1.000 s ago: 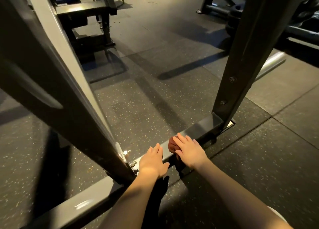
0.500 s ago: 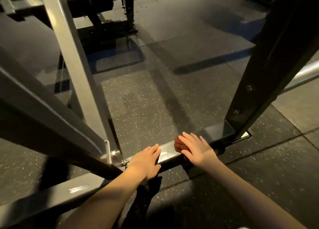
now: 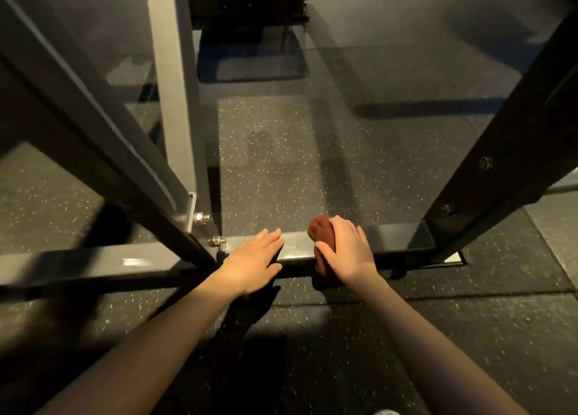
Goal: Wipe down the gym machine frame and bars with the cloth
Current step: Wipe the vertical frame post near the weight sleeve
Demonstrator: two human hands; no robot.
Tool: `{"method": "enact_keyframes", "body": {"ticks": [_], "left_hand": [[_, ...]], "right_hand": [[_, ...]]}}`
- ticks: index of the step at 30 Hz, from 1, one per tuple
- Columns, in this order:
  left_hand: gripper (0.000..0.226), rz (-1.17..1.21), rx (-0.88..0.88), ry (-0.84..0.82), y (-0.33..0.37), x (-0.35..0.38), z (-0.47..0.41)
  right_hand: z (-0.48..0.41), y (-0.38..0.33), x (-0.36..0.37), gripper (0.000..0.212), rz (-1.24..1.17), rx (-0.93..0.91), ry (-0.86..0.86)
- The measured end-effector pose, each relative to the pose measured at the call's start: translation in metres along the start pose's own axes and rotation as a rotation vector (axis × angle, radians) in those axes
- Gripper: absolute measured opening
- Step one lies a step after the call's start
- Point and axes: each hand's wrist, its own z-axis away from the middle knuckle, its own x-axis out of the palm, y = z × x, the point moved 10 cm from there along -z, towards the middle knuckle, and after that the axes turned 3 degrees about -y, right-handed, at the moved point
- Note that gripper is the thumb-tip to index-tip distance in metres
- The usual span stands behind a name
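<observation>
Cloth: your dark red cloth [image 3: 322, 231] sits bunched on top of the low frame bar [image 3: 297, 248], toward the bar's right end, and hangs over its near edge.
Right hand: your right hand [image 3: 345, 249] covers the cloth. The fingers lie close together over it and the thumb is tucked against its left side, gripping it and pressing it to the bar.
Left hand: your left hand [image 3: 255, 258] rests flat on the same bar, fingers straight and pressed together, holding nothing. Bare shiny metal shows between your two hands.
Left obstacle: a dark slanted brace [image 3: 93, 127] comes down to the bar just beside your left hand, with bolts [image 3: 201, 217] at the joint near your fingers.
Behind it: a pale grey post [image 3: 173, 86] rises behind the brace.
Right obstacle: a dark upright [image 3: 506, 152] stands on the bar's right end, near your right hand but apart from it.
Floor: speckled rubber floor [image 3: 269, 164] lies on both sides of the bar. Another machine's black base [image 3: 247, 8] sits beyond the bar's far edge, well apart.
</observation>
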Motion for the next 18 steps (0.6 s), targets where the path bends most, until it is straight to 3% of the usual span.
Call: {"method": "enact_keyframes", "body": {"ticks": [6, 11, 15, 18], "left_hand": [[0.064, 0.071, -0.037, 0.051, -0.009, -0.001, 0.012], [0.061, 0.132, -0.045, 0.218, 0.002, -0.011, 0.005], [0.06, 0.328, 0.06, 0.326, 0.024, -0.016, 0.0], [0.053, 0.341, 0.105, 0.319, 0.033, -0.012, -0.011]], "right_hand": [[0.01, -0.021, 0.024, 0.06, 0.206, -0.181, -0.219], [0.008, -0.002, 0.004, 0.062, 0.149, -0.007, -0.07], [0.012, -0.032, 0.032, 0.07, 0.127, -0.133, -0.173], [0.004, -0.007, 0.026, 0.086, 0.08, -0.061, -0.215]]}}
